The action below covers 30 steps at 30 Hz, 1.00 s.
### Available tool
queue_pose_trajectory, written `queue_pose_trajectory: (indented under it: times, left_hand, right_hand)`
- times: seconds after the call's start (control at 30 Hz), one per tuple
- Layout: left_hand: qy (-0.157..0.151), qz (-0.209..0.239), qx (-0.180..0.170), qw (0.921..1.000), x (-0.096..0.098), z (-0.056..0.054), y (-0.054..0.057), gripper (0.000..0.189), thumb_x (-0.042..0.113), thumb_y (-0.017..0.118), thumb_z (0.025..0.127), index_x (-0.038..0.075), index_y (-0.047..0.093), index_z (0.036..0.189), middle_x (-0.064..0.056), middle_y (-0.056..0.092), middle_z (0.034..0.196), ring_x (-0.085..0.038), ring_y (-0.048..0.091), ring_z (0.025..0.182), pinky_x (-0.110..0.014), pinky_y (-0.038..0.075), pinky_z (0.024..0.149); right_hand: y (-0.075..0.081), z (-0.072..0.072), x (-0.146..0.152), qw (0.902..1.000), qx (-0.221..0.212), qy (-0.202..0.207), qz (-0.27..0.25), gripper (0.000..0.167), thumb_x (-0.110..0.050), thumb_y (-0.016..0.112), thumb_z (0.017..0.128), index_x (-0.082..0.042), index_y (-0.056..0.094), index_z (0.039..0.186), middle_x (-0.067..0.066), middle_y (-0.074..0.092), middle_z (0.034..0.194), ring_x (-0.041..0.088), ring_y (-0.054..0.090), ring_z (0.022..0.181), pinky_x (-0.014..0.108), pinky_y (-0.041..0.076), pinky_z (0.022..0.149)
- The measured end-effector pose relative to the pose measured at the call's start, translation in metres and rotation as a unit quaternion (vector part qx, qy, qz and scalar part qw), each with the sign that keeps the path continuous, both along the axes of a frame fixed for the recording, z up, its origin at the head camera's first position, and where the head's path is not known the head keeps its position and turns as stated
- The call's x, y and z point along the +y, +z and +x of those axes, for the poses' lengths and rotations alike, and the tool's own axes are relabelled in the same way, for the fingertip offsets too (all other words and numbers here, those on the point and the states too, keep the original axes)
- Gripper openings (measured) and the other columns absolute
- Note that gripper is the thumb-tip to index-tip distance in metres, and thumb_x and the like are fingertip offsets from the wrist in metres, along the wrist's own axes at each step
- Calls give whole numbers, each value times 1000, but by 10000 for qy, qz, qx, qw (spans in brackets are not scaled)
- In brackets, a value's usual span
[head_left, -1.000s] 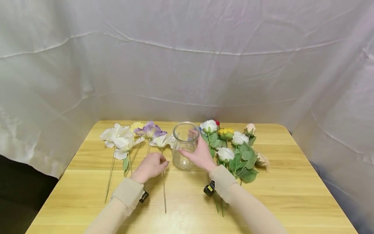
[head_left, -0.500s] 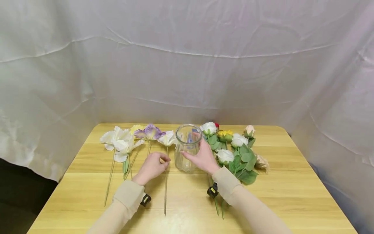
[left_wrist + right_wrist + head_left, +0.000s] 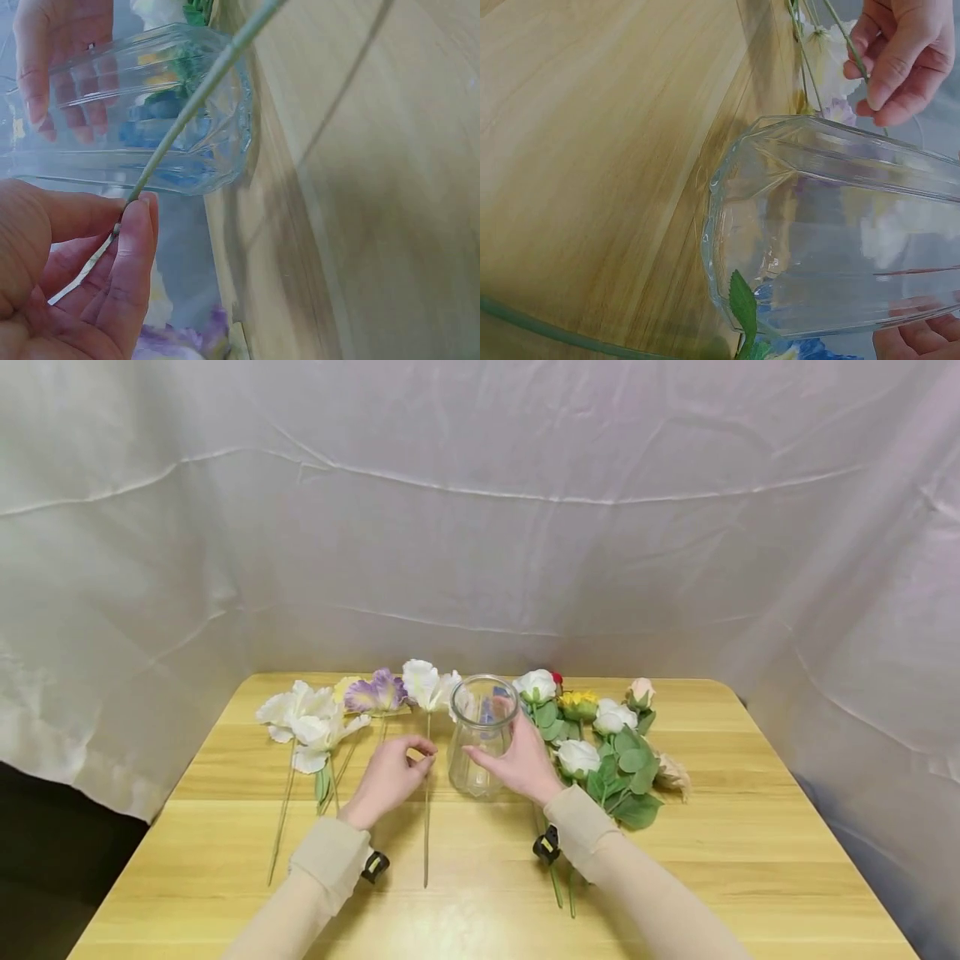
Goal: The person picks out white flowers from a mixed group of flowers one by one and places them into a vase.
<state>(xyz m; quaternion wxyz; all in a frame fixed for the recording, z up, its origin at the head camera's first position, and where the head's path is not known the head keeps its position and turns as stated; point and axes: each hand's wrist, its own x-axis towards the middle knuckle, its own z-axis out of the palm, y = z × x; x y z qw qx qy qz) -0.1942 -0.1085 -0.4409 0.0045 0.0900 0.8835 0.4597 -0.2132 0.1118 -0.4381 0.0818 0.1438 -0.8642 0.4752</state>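
Observation:
My left hand [image 3: 390,778] pinches the thin green stem [image 3: 187,112] of a white artificial flower [image 3: 422,683] between thumb and fingertips. The stem hangs above the tabletop, its shadow apart from it in the left wrist view. Just right of it stands a clear glass vase [image 3: 467,775], upright, with a wide round rim and faceted sides. Around the vase's right side my right hand [image 3: 525,767] holds it, thumb at the front and fingers behind the glass. In the right wrist view the vase [image 3: 817,240] fills the middle, its base on the wood.
Left of my hands lie white flowers [image 3: 315,735], a purple flower [image 3: 377,691] and a yellow one behind it. White roses [image 3: 577,760], a yellow flower [image 3: 578,706], a pale pink bud [image 3: 642,692] and green leaves [image 3: 637,810] lie right on the wooden table [image 3: 720,860].
My left hand has gripped the white flower's stem and raised it, so the bloom now sits higher beside the purple one. The vase and right hand shifted slightly right, then stayed.

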Motion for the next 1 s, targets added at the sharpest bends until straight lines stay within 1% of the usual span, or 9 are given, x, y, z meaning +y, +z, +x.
queue_pose_trajectory:
  times: [0.13,0.23,0.3,0.47,0.67,0.77,0.83,0.93,1.0]
  left_hand:
    - [25,88,82,9999,0,-2,5,20,-1,66,91,-2,70,111,-17,73,107,-20,71,68,-22,57,55]
    - [91,40,147,9998,-1,-4,10,19,1,66,92,1,70,111,-17,73,109,-19,70,68,-21,56,54]
    - [149,-17,252,9996,-2,-5,14,19,2,67,92,2,70,110,-16,73,109,-18,69,67,-21,55,53]
    - [264,13,652,9975,-4,-8,23,19,3,68,92,2,69,111,-17,73,107,-21,71,68,-21,56,54]
    - [419,239,1047,9933,-4,-14,38,20,1,68,91,3,68,111,-16,73,104,-21,71,71,-20,56,57]
    - [459,489,1290,9894,-4,-19,47,22,0,69,91,1,65,112,-18,73,104,-26,72,74,-19,57,60]
    - [515,688,1420,9861,-3,-22,54,25,-1,69,91,0,62,115,-19,72,106,-29,73,81,-19,59,66]
    - [631,1112,1618,9785,-1,-26,65,32,-3,68,91,-1,58,121,-21,71,108,-35,72,86,-16,59,72]
    - [719,1365,1803,9714,0,-28,72,36,-4,68,91,-2,56,125,-21,71,108,-37,72,88,-13,58,74]
  right_hand:
    - [0,0,1,10000,-45,-60,26,85,-29,88,76,-11,43,146,14,60,139,34,58,130,50,47,113]
    - [0,-1,1,10000,-21,-46,11,85,-29,88,77,-11,43,146,13,60,138,34,58,130,49,48,113]
    - [1,-1,1,10000,20,-26,-7,86,-29,88,76,-9,43,146,14,60,139,34,58,130,49,48,112]
    - [1,-2,0,10000,84,-29,6,85,-29,89,75,-10,44,145,14,60,138,33,59,129,49,49,111]
    - [-1,-2,0,10000,65,10,-10,85,-28,89,75,-11,44,146,13,60,138,33,59,130,48,49,111]
    - [-2,-2,1,10000,58,25,-18,86,-28,89,75,-10,43,146,14,60,139,32,59,130,48,49,111]
    - [-2,-1,1,10000,47,21,-9,86,-28,89,75,-11,43,146,15,59,140,32,58,130,49,49,111]
    - [-1,-1,1,10000,21,-11,13,86,-29,89,75,-14,43,146,15,59,141,32,58,131,49,48,112]
    - [-2,-1,1,10000,16,-24,21,86,-30,89,75,-14,43,147,15,58,142,32,57,131,50,48,112]
